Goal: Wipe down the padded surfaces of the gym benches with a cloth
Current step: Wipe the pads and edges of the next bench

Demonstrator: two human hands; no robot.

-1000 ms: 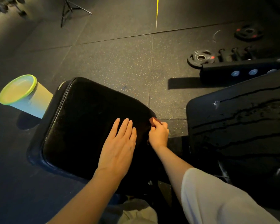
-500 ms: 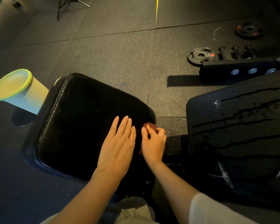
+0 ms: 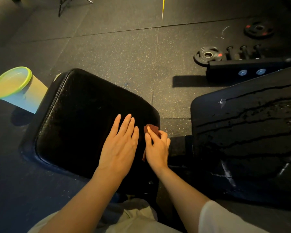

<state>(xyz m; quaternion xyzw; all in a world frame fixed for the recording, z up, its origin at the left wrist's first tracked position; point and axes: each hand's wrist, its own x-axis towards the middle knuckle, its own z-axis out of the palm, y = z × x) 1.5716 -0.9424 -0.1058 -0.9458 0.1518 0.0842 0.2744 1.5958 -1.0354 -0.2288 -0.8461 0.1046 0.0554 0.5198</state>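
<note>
cloth (image 3: 152, 129), small and dark reddish brown, sits bunched at the right edge of a black padded bench (image 3: 84, 115) seat, close to its far right corner. right hand (image 3: 156, 147) grips the cloth, fingers curled round it, thumb pressing on top, a bit of fabric showing above the fingers and a bit below the palm. left hand (image 3: 119, 145) lies flat on the pad just beside the right one, fingers straight and close together, holding nothing. both forearms reach in from the bottom of the view; a white sleeve (image 3: 225, 219) covers the right upper arm.

to the right, apart from the seat by a narrow gap, a second black pad (image 3: 250, 132) slopes upward, streaked with wet runs and droplets, with a small white tear near its upper left corner. a pale bucket with a lime green rim (image 3: 15, 84) stands on the floor at the left, just beside the seat's far left corner. on the dark speckled rubber floor (image 3: 116, 47) at upper right lie two black weight plates (image 3: 207, 55), one nearer and one farther.
</note>
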